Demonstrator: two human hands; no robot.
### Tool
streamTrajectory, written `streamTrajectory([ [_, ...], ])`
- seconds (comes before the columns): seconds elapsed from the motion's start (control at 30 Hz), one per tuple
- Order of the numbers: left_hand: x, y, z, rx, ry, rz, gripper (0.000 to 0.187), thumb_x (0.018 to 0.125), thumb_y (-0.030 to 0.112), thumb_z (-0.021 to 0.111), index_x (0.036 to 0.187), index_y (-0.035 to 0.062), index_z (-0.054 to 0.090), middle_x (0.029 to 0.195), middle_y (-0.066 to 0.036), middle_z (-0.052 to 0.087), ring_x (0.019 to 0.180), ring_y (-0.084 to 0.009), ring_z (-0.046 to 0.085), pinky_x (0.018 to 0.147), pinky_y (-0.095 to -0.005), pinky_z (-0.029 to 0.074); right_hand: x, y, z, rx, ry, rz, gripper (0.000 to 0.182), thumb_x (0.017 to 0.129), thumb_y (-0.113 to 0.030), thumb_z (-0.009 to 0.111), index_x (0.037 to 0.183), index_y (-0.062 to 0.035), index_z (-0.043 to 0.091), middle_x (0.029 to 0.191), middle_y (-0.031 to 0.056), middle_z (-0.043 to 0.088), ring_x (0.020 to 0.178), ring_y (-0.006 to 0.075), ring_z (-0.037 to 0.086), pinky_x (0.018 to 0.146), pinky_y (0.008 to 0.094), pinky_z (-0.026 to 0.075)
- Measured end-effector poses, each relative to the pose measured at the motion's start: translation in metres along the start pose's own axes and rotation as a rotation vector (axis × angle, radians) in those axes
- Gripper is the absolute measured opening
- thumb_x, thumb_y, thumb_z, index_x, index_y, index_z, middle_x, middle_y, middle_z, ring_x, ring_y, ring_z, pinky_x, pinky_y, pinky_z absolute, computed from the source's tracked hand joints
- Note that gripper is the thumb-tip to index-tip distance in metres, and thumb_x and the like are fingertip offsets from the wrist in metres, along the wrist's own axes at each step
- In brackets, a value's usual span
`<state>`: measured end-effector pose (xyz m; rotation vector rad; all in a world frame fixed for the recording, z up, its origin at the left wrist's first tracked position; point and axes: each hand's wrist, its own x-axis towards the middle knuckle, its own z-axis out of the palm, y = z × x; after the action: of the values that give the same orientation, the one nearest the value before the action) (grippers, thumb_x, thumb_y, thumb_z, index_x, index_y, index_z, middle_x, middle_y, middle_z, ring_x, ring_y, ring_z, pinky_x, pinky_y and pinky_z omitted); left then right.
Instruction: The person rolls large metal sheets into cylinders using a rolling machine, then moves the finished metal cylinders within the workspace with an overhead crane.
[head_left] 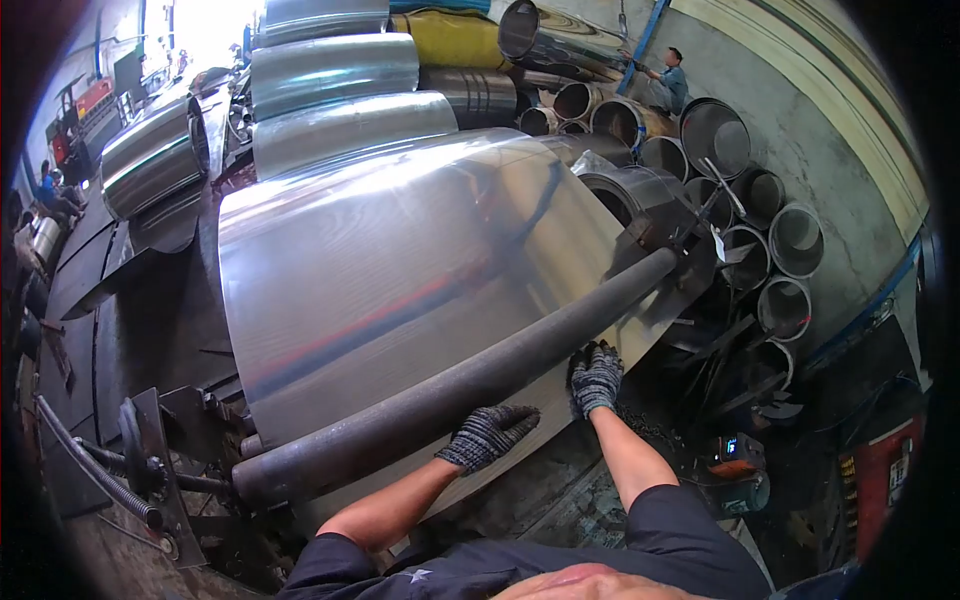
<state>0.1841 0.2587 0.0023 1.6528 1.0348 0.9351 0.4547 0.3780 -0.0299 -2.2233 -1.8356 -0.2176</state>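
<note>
A large shiny metal sheet passes under a long dark steel roller and comes out on my side. My left hand, in a grey knit glove, lies on the near strip of the sheet, just below the roller, with its fingers stretched out to the right. My right hand, gloved the same way, rests near the sheet's right edge with its fingers pointing toward the roller. Neither hand shows anything held in it. The undersides of both hands are hidden.
Rolled metal cylinders are stacked behind the sheet. Open-ended pipes lie piled on the right. A coil spring and machine frame stand at the left. Low right is a device with a lit display. A person is at the back wall.
</note>
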Motion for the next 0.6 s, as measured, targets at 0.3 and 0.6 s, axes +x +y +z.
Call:
streamTrajectory([
  [0.3,0.001,-0.010,0.010,-0.014,0.071,0.013,0.028,0.097,0.020,0.068,0.115,-0.0002,0.072,0.104,-0.013,0.076,0.095,-0.0162,0.069,0.086,-0.0321,0.053,0.005,-0.007,-0.009,0.205,0.157,-0.078,0.040,0.084,-0.025,0.060,0.118,-0.0062,0.068,0.124,0.0251,0.061,0.118,0.0430,0.056,0.104,0.0487,0.045],
  [0.6,0.004,0.028,0.012,-0.357,0.050,-0.308,0.028,0.099,0.009,0.065,0.124,-0.0030,0.067,0.109,-0.008,0.072,0.095,-0.0135,0.064,0.083,-0.0285,0.055,-0.003,-0.006,-0.005,0.119,0.112,0.075,0.056,0.088,-0.040,0.060,0.131,-0.0043,0.060,0.146,0.0175,0.049,0.139,0.0385,0.039,0.118,0.0551,0.025],
])
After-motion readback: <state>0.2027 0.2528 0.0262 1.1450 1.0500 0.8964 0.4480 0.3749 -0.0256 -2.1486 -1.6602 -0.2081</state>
